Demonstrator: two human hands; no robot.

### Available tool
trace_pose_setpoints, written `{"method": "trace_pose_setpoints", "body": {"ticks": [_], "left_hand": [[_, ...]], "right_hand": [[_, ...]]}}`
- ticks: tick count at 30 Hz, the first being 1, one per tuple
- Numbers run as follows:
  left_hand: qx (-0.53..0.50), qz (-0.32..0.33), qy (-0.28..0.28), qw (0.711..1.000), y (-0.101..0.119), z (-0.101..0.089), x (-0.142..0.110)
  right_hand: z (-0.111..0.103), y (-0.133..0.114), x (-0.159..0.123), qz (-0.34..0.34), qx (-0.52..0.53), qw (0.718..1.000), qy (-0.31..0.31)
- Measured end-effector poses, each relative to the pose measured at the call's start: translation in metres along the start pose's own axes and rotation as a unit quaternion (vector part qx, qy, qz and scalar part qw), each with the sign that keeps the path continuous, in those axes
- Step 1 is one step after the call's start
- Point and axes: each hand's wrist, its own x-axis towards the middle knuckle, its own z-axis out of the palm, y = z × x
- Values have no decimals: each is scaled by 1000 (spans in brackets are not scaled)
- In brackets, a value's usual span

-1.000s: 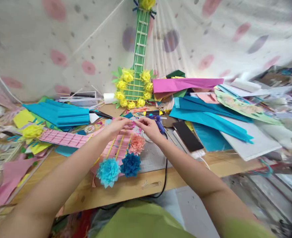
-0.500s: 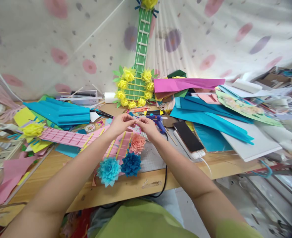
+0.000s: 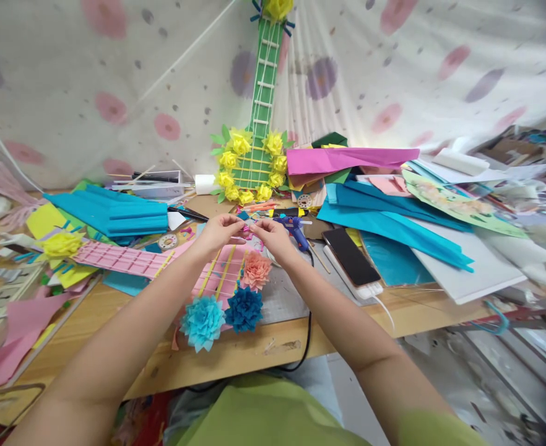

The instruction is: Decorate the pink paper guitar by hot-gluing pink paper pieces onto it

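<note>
My left hand [image 3: 218, 231] and my right hand [image 3: 269, 234] meet fingertip to fingertip over the body of a pink paper guitar [image 3: 138, 263] that lies flat on the table. Both pinch a small pink scrap [image 3: 247, 230] between them; I cannot make out what it is. Just below the hands, three paper flowers sit on the guitar body: a peach one [image 3: 256, 270], a dark blue one [image 3: 244, 308] and a light blue one [image 3: 203, 322]. Yellow strips run across the guitar's body.
A green paper guitar with yellow flowers [image 3: 253, 158] leans on the curtain behind. A blue glue gun [image 3: 293, 227] and a phone [image 3: 351, 256] lie right of my hands. Blue [image 3: 110, 212] and pink paper sheets [image 3: 347, 158] pile up on both sides. The wooden table edge [image 3: 273, 347] is near.
Both hands stay pinched together at the same spot; they rose a little and then sank slightly back toward the guitar. The view shifted a bit.
</note>
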Motion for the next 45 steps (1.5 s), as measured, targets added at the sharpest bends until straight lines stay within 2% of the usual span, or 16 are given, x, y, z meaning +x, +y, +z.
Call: {"method": "trace_pose_setpoints", "body": {"ticks": [2,6,11,16,21,24,26,29,32,35,38,39,41,45], "left_hand": [[-7,-6,2,1000,3,-1,-1],[-1,-11,-37,999,3,-2,-2],[-35,4,-8,999,-2,0,-6],[-45,0,13,999,-1,1,-13],[-74,19,35,996,-2,-8,-14],[-96,19,33,995,-6,-21,-13],[-112,15,29,993,-9,-29,-14],[-127,3,30,991,-12,-37,-16],[-133,11,41,990,-14,-41,-20],[-135,25,48,989,-13,-45,-24],[-146,26,61,987,-12,-49,-28],[-154,28,70,985,-12,-50,-29],[-183,30,87,979,-12,-52,-32],[-250,13,93,964,-14,-52,-36]], "right_hand": [[0,0,1,-3,-3,1000,3],[0,0,5,-7,-16,1000,3],[-1,1,1,-27,-20,999,0],[-5,-3,-4,3,1,1000,-30],[-27,-1,-7,28,-17,999,9],[-52,8,-15,28,-96,994,46],[-68,13,-22,27,-198,977,74],[-78,18,-31,62,-378,923,46],[-68,20,-35,48,-520,853,-23],[-51,24,-33,41,-610,789,-64],[-43,24,-30,63,-639,762,-80],[-44,23,-28,67,-635,765,-83],[-50,21,-26,78,-601,791,-86],[-67,17,-20,74,-433,897,-57]]}}
